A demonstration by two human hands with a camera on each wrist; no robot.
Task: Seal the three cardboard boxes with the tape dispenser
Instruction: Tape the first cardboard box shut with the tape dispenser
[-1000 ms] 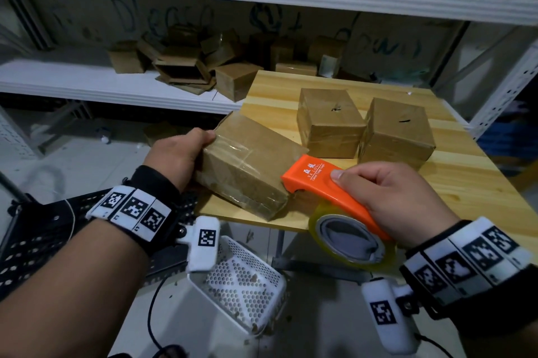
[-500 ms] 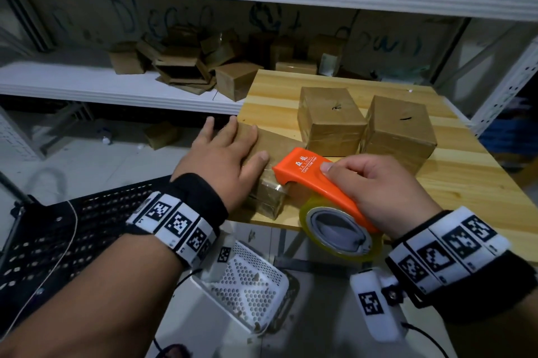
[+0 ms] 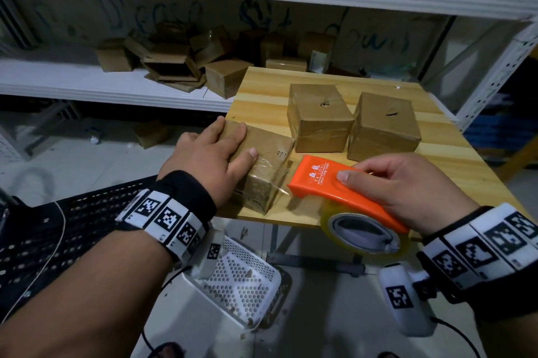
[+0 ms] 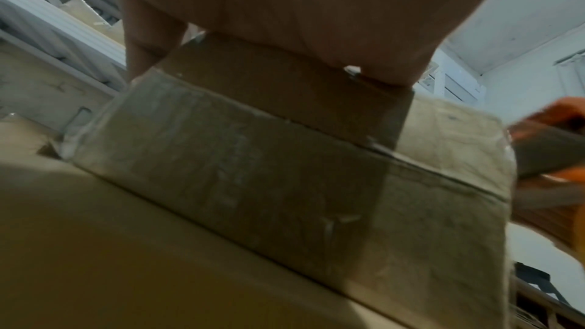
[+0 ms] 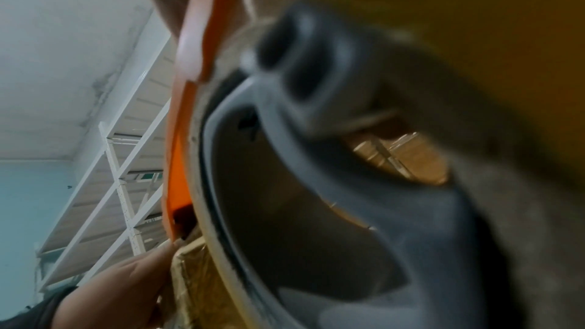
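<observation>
Three brown cardboard boxes sit on the wooden table. The near box lies at the table's front left corner, with clear tape over its near end. My left hand lies flat on its top, fingers straight, pressing down; the left wrist view shows the same box under the palm. My right hand grips the orange tape dispenser, whose nose sits just right of the near box; a clear strip of tape runs from it to the box. The clear tape roll hangs past the table edge. Two taped boxes stand behind.
A white perforated basket sits on the floor under the table's front edge, with a black mesh rack to the left. White metal shelves behind the table hold several loose cardboard boxes. A shelf upright stands to the right.
The near box went from tilted up in my left hand to lying flat on the table. My left hand moved onto its top. The dispenser pulled back to the right, off the box.
</observation>
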